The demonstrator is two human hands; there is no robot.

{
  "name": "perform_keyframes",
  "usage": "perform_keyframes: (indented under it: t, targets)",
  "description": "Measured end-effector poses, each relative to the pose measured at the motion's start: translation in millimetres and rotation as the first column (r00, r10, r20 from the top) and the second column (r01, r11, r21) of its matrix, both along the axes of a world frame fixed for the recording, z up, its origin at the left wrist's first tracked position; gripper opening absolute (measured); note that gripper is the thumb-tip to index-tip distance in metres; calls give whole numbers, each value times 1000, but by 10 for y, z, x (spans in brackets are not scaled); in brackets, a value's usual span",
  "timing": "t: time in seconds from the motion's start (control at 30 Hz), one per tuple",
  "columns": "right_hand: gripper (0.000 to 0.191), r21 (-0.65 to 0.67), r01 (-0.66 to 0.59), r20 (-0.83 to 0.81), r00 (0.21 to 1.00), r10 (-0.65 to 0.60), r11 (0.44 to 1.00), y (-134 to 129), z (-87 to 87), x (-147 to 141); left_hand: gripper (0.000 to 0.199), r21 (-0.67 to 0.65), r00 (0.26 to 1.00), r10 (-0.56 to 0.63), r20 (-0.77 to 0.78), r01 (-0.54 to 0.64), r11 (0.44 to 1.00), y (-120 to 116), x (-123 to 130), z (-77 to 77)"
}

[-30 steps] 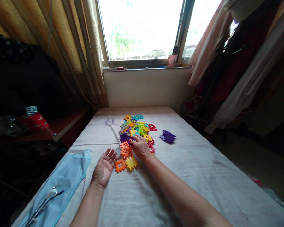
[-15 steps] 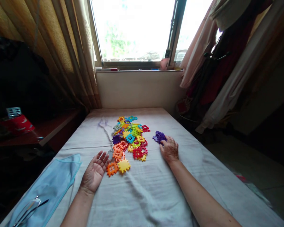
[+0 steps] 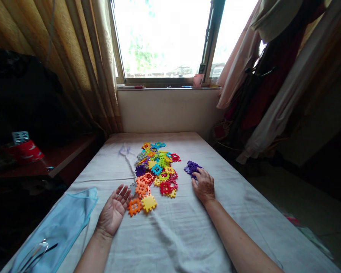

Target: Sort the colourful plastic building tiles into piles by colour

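A loose pile of coloured notched plastic tiles (image 3: 156, 169) lies in the middle of the white-sheeted surface (image 3: 165, 235). At its near end are an orange tile (image 3: 134, 207) and a yellow tile (image 3: 149, 203). My left hand (image 3: 113, 212) rests palm up just left of the orange tile, fingers apart and holding nothing. To the right of the pile sits a small group of purple tiles (image 3: 192, 167). My right hand (image 3: 204, 185) lies palm down against the near right edge of this group, fingers slightly bent; its fingertips partly cover the purple tiles.
A light blue cloth (image 3: 65, 223) with eyeglasses (image 3: 36, 254) on it lies at the left. Beyond the left edge, a red container (image 3: 25, 151) stands on a dark table. A pink cup (image 3: 198, 80) is on the windowsill. Clothes (image 3: 284, 91) hang at the right.
The whole view has shifted slightly, with everything a little lower in the picture. My right hand sits slightly nearer to me relative to the purple tiles; my left hand stays palm up.
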State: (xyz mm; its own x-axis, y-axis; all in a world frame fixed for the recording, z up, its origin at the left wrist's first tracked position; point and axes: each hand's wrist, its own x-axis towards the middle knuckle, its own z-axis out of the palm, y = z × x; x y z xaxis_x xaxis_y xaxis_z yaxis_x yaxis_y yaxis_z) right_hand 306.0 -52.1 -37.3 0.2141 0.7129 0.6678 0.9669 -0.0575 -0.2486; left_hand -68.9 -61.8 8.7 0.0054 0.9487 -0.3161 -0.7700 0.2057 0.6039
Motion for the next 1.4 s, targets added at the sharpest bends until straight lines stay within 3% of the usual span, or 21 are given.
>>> perform_keyframes:
  t: [0.17,0.23,0.37,0.53,0.73,0.9,1.0,1.07,1.23,1.3,1.4]
  targets:
    - [25,18,-192,16,981,191,981,-8,43,-315,19,74,961,103,-258,-86,994,268,102,123]
    - [24,3,-246,14,969,246,969,-7,49,-437,18,143,883,122,-454,-63,988,486,168,179]
    - [20,-6,-306,4,952,306,952,-14,39,-540,28,160,774,133,-619,-41,986,920,308,220]
    - [24,29,-295,-21,955,296,955,-28,25,-518,41,173,615,114,-780,38,984,1138,479,173]
    - [25,30,-306,-72,949,307,952,-33,39,-516,32,202,400,141,-905,114,973,1153,521,173]
    - [26,100,-319,-153,931,331,943,-37,59,-506,19,213,286,163,-944,157,964,1126,408,268]
    - [28,151,-355,-270,883,384,922,-53,85,-532,12,240,270,180,-946,211,947,1025,449,347]
    - [32,156,-405,-398,809,433,901,-72,122,-577,8,259,281,178,-943,283,924,912,568,369]
    - [46,170,-524,-633,591,500,835,-130,251,-761,9,276,316,116,-942,528,803,592,1042,246]
    - [40,175,-540,-663,554,504,823,-150,280,-826,15,275,301,96,-949,636,721,501,1203,165]
    - [27,160,-534,-666,563,490,830,-157,291,-844,21,265,272,98,-957,693,670,449,1326,90]
